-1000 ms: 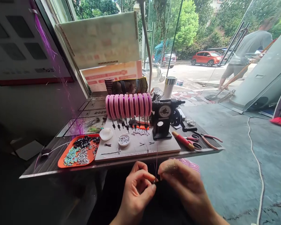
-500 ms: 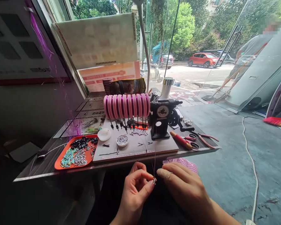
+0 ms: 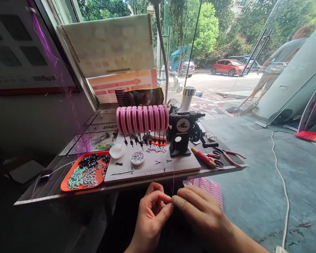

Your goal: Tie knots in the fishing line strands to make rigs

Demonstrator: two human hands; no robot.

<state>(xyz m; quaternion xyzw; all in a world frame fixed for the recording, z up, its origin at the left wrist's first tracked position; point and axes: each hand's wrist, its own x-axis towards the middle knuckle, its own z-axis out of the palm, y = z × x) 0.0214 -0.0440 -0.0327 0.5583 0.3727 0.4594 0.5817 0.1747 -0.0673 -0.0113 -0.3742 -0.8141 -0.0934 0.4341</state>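
My left hand (image 3: 154,214) is closed in a pinch, thumb against forefinger, on thin purple fishing line (image 3: 173,184) that comes down from the winding machine's side. A tiny metal piece at these fingertips is mostly covered. My right hand (image 3: 204,211) has a beige cover on one finger, and its curled fingertips meet the left ones at the line. Its thumb is hidden, so what it grips cannot be made out. Beyond the hands, pink spools (image 3: 142,119) sit in a row on the black hand-crank winder (image 3: 180,133), small black pieces hanging below them.
An orange tray (image 3: 64,184) holds black, green and silver small parts. A white dish of beads (image 3: 137,158) and a lid (image 3: 117,151) lie on the white board (image 3: 147,177). Scissors (image 3: 218,163) and pliers (image 3: 234,158) lie right. Pink spools (image 3: 213,188) are below the table edge.
My right hand has moved left and its covered fingertip now touches the left fingertips, hiding the small metal piece. My left hand stays nearly still.
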